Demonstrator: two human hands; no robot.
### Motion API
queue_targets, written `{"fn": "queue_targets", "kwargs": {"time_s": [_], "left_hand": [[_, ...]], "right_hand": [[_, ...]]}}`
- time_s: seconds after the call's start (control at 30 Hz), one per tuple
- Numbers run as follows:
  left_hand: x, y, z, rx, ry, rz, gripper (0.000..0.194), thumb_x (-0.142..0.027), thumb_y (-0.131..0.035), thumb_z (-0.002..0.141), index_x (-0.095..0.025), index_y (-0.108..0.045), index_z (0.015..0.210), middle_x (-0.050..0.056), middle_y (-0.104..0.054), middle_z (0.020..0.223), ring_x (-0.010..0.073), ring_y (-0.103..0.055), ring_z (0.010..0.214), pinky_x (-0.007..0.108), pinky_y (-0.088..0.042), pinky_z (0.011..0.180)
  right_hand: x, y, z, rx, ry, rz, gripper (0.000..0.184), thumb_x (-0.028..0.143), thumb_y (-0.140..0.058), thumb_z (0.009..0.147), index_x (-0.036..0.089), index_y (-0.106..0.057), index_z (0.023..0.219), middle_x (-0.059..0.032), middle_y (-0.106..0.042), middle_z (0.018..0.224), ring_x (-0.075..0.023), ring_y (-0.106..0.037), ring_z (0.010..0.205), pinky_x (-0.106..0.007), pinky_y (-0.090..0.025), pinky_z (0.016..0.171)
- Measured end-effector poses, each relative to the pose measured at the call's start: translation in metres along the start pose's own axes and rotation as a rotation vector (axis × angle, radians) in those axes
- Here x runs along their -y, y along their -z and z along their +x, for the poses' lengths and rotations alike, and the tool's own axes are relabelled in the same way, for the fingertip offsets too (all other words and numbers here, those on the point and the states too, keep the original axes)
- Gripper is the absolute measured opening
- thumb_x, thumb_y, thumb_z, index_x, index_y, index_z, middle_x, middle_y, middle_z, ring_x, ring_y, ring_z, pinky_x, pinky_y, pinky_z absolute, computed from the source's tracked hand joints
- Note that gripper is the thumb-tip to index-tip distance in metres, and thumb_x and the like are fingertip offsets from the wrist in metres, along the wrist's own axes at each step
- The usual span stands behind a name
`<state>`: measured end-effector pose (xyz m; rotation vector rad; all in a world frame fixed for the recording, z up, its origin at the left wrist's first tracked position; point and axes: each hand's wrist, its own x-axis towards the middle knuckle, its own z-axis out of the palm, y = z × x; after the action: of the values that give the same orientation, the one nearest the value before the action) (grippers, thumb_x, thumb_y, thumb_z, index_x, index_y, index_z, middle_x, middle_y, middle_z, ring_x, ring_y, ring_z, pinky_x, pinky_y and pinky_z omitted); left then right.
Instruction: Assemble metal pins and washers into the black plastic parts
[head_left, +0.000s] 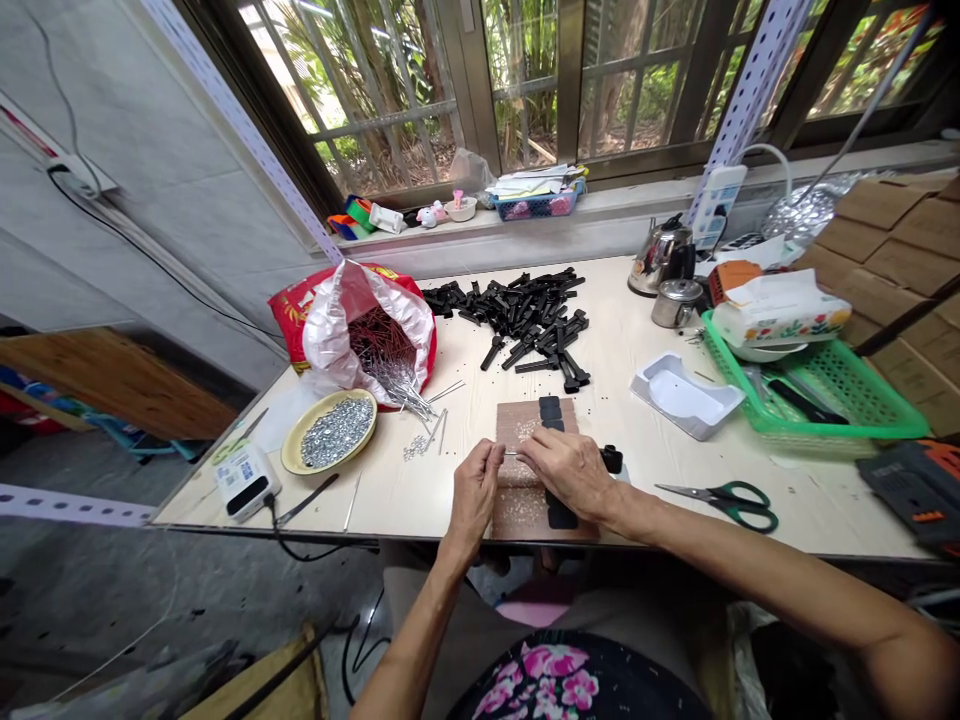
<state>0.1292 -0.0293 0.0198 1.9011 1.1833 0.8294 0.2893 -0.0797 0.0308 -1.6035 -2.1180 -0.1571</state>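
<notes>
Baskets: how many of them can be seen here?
2. The green basket is on the right of the table, the blue basket on the sill. Others may be hidden.

Here's the pale table (615, 345), black pieces (529, 312) heaped at twelve, red bag (291, 318) at ten, yellow bowl (289, 460) at nine, green basket (840, 430) at three, scissors (721, 494) at four!

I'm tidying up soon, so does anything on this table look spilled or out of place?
Small metal pieces lie loose beside the yellow bowl of similar bits, possibly spilled, and a few thin rods lie scattered outside the red sack. Nothing looks clearly damaged.
</notes>
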Motion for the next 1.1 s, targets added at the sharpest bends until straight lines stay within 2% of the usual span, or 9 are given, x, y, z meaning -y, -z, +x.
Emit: {"fn": "queue_targets", "kwargs": {"time_s": [0.07, 0.2, 0.33, 0.4, 0.6, 0.73, 0.83, 1.0, 1.1], "left_hand": [[-0.002, -0.001, 0.0, -0.026, -0.002, 0.006, 0.035, -0.045, -0.039, 0.089, -0.02, -0.04, 0.065, -0.006, -0.033, 0.06, 0.0106, -0.034, 0.057, 0.023, -0.03, 0.056], [-0.003, -0.002, 0.001, -0.029, 0.01, -0.002, 0.034, -0.044, -0.039, 0.089, -0.02, -0.039, 0.065, -0.006, -0.033, 0.061, 0.0107, -0.034, 0.058, 0.022, -0.03, 0.057], [0.0, -0.001, 0.001, 0.002, -0.001, 0.001, 0.034, -0.044, -0.039, 0.089, -0.019, -0.043, 0.066, -0.005, -0.035, 0.061, 0.0107, -0.036, 0.059, 0.023, -0.031, 0.058], [0.001, -0.001, 0.001, 0.023, -0.002, -0.007, 0.034, -0.045, -0.04, 0.089, -0.019, -0.045, 0.067, -0.005, -0.037, 0.061, 0.0108, -0.037, 0.059, 0.023, -0.031, 0.058], [0.001, -0.003, 0.0, 0.077, 0.084, -0.09, 0.036, -0.048, -0.036, 0.089, -0.02, -0.045, 0.069, -0.007, -0.034, 0.055, 0.0105, -0.034, 0.049, 0.023, -0.03, 0.051], [0.0, -0.006, 0.0, 0.054, 0.035, -0.029, 0.035, -0.047, -0.038, 0.089, -0.02, -0.045, 0.068, -0.005, -0.039, 0.059, 0.0109, -0.039, 0.055, 0.023, -0.033, 0.055], [0.0, -0.005, 0.0, 0.029, 0.019, 0.012, 0.034, -0.046, -0.038, 0.089, -0.02, -0.043, 0.066, -0.005, -0.038, 0.06, 0.011, -0.038, 0.056, 0.023, -0.032, 0.057], [0.0, -0.004, 0.001, 0.021, 0.012, 0.036, 0.035, -0.046, -0.037, 0.089, -0.02, -0.042, 0.066, -0.005, -0.037, 0.061, 0.0113, -0.038, 0.058, 0.023, -0.032, 0.058], [0.002, -0.003, 0.002, 0.044, 0.026, -0.001, 0.035, -0.047, -0.039, 0.088, -0.02, -0.042, 0.066, -0.005, -0.037, 0.06, 0.0111, -0.037, 0.057, 0.023, -0.032, 0.056]], "right_hand": [[0.001, 0.002, 0.001, 0.037, -0.05, 0.065, 0.027, 0.029, -0.039, 0.097, 0.017, -0.058, 0.082, -0.0031, -0.06, 0.078, -0.0131, -0.055, 0.07, -0.025, -0.033, 0.058], [0.001, 0.004, 0.002, 0.06, -0.087, 0.251, 0.014, 0.025, -0.044, 0.094, 0.017, -0.056, 0.096, -0.0041, -0.06, 0.09, -0.0134, -0.058, 0.075, -0.023, -0.038, 0.06], [-0.001, 0.001, 0.001, 0.09, -0.111, 0.236, 0.021, 0.028, -0.041, 0.096, 0.017, -0.056, 0.086, -0.0043, -0.059, 0.083, -0.015, -0.057, 0.073, -0.025, -0.039, 0.06], [-0.004, -0.001, 0.0, 0.109, -0.127, 0.302, 0.022, 0.029, -0.042, 0.095, 0.018, -0.056, 0.083, -0.003, -0.058, 0.079, -0.0147, -0.056, 0.072, -0.024, -0.039, 0.061], [-0.013, -0.004, 0.0, 0.073, -0.122, 0.562, 0.01, 0.021, -0.049, 0.092, 0.019, -0.059, 0.091, -0.0023, -0.057, 0.085, -0.0134, -0.056, 0.079, -0.025, -0.043, 0.073], [-0.011, -0.003, -0.003, 0.064, -0.135, 0.512, 0.012, 0.023, -0.047, 0.093, 0.018, -0.056, 0.087, -0.0024, -0.057, 0.081, -0.0143, -0.055, 0.076, -0.026, -0.043, 0.07], [-0.007, 0.0, -0.006, 0.059, -0.108, 0.455, 0.013, 0.022, -0.044, 0.094, 0.017, -0.056, 0.092, -0.0044, -0.056, 0.087, -0.0144, -0.056, 0.077, -0.025, -0.044, 0.069], [-0.004, 0.002, -0.008, 0.072, -0.112, 0.255, 0.023, 0.026, -0.039, 0.096, 0.018, -0.059, 0.089, -0.0055, -0.057, 0.083, -0.0146, -0.057, 0.074, -0.024, -0.042, 0.065], [-0.005, 0.001, -0.008, 0.088, -0.135, 0.301, 0.02, 0.027, -0.041, 0.096, 0.019, -0.059, 0.093, -0.0039, -0.058, 0.085, -0.0135, -0.058, 0.074, -0.022, -0.042, 0.063]]}}
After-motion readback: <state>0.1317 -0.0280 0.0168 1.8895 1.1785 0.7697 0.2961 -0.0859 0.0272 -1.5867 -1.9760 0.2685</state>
